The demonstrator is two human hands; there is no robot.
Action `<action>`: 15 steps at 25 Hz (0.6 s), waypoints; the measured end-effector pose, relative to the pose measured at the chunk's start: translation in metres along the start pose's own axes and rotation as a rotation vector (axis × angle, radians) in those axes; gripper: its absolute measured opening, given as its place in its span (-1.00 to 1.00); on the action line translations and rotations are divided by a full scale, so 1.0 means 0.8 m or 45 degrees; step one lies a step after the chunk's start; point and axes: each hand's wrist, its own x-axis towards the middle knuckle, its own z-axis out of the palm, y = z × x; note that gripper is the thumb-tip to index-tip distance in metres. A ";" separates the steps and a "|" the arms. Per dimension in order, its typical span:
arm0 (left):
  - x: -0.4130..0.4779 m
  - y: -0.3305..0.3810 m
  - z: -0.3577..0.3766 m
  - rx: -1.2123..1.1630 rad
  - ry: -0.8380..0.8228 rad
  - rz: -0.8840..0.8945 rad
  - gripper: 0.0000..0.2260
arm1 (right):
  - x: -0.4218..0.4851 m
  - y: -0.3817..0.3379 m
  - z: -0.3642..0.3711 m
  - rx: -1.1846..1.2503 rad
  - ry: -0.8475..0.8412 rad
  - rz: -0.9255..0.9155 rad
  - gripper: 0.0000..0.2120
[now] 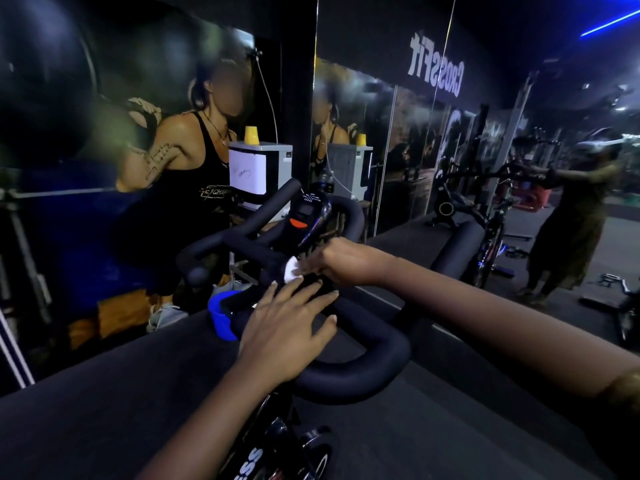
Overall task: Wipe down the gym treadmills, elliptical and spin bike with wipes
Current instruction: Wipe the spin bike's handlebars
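Note:
The spin bike's black padded handlebar [374,358] loops in front of me, with a small black console [308,216] bearing an orange button at its centre. My right hand [346,261] pinches a small white wipe [292,269] against the handlebar stem just below the console. With fingers spread flat, my left hand [287,323] rests on the middle of the handlebar, close under the wipe. A blue bottle holder [221,317] sits left of my left hand.
A wall poster of a person fills the left. Mirror panels [415,133] ahead reflect the bike and me. A white box [259,174] with a yellow cup on top stands behind the bike. Dark floor [104,393] lies around the bike.

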 end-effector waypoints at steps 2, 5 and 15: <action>0.001 0.000 0.001 -0.007 0.004 0.001 -0.20 | -0.030 -0.001 -0.015 0.011 0.004 -0.084 -0.59; 0.005 0.001 0.001 -0.015 0.000 -0.003 -0.20 | -0.052 0.019 -0.038 0.028 0.140 0.039 -0.65; 0.010 -0.001 0.001 -0.115 -0.019 -0.048 -0.33 | -0.024 0.042 -0.025 -0.170 0.448 0.866 -0.59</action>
